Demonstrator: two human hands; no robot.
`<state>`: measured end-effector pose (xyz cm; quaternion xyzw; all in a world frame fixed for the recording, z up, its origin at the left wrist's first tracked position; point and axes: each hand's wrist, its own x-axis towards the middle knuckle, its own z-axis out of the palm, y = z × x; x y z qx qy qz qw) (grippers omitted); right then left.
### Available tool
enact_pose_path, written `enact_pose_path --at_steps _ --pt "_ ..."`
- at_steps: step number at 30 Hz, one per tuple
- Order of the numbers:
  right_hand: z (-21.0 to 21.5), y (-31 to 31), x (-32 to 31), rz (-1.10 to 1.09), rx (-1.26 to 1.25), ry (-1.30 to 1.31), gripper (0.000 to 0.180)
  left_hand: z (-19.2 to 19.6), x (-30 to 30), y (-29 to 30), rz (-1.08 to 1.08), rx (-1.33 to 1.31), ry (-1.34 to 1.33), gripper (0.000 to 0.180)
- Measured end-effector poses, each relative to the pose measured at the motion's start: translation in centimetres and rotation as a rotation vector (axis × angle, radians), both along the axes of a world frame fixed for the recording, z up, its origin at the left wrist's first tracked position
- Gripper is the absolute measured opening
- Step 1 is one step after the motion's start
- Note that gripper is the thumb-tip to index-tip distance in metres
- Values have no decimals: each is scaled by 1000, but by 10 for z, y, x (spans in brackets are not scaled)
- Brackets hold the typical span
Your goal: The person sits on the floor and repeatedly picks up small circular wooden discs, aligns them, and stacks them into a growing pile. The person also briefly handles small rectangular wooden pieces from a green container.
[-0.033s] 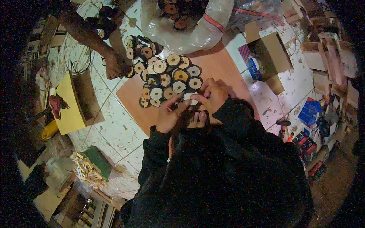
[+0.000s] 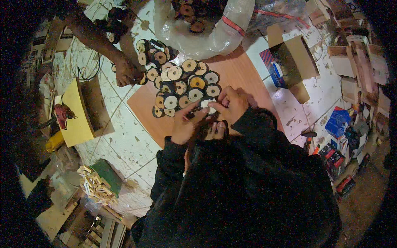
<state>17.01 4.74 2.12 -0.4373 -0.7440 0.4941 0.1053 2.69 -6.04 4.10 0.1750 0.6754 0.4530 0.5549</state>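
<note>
Pale round wood slices (image 2: 195, 95) with dark bark rims, several with a small centre hole, lie in a crowded group on a wood-coloured board (image 2: 144, 105). At the near edge of the group, a whitish wood slice (image 2: 208, 103) is between my hands. My right hand (image 2: 235, 104) pinches it from the right, its fingers curled. From the left, my left hand (image 2: 185, 124) has thumb and fingers closed at its lower edge. My fingers partly cover the slice. Bare toes (image 2: 217, 129) show just below my hands.
Another person's hand (image 2: 128, 74) reaches in beside the slices at far left. Beyond them stands a clear plastic sack (image 2: 198, 47) of more slices. Open cardboard boxes (image 2: 302, 53) (image 2: 78, 120) flank the board. Wood sticks (image 2: 97, 186) lie at lower left, a hammer (image 2: 308, 134) at right.
</note>
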Motion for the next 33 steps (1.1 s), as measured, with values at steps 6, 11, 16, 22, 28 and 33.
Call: enact_pose_path --at_steps 6,11,16,22,28,33 --pt "-53 9 5 -59 43 68 25 -16 -20 21 49 69 332 26" --pt "-98 19 54 155 10 19 25 -20 -68 38 -238 155 1136 22" --pt "-104 19 74 24 -238 108 21 -34 -98 119 -234 316 1282 34" --pt "-50 31 57 -148 -295 219 14 -75 -139 258 -308 384 1393 61" --pt "11 59 38 -260 78 188 14 -49 -98 220 -292 619 1271 66" --pt "27 57 21 -94 325 200 19 -8 -7 93 -470 622 922 65"
